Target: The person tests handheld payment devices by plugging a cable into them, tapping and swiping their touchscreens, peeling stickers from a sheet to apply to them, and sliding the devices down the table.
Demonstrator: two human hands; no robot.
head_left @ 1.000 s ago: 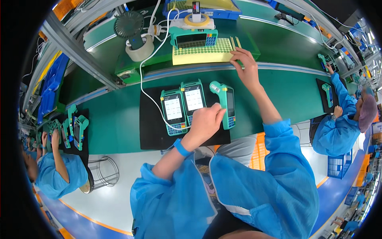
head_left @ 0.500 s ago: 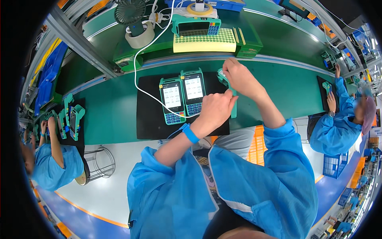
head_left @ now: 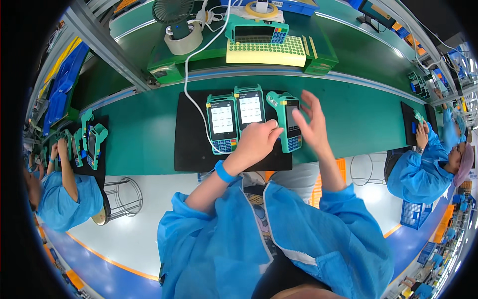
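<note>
Three green handheld payment terminals with blue keypads are side by side on a black mat [head_left: 199, 160]. The left terminal [head_left: 222, 122] and the middle terminal [head_left: 250, 106] have lit white screens. The right terminal [head_left: 290, 123] has a dark screen and tilts slightly. My left hand [head_left: 255, 143] is closed in a pinch against its left side; what the fingertips hold, if anything, is too small to make out. Just right of that terminal, my right hand [head_left: 313, 124] is open, fingers spread, thumb overlapping the screen's edge. A white cable [head_left: 191, 99] runs down over the left terminal.
Behind the mat, a green shelf [head_left: 321, 52] bears another terminal [head_left: 254, 34] on a yellow perforated tray [head_left: 266, 56]. A small fan [head_left: 173, 15] stands in a tape roll [head_left: 183, 42] there. Co-workers sit at left [head_left: 69, 199] and right [head_left: 416, 159].
The right terminal has turned from edge-on to screen up. My right hand has let go, opened and moved down and right. My left hand has shifted slightly left.
</note>
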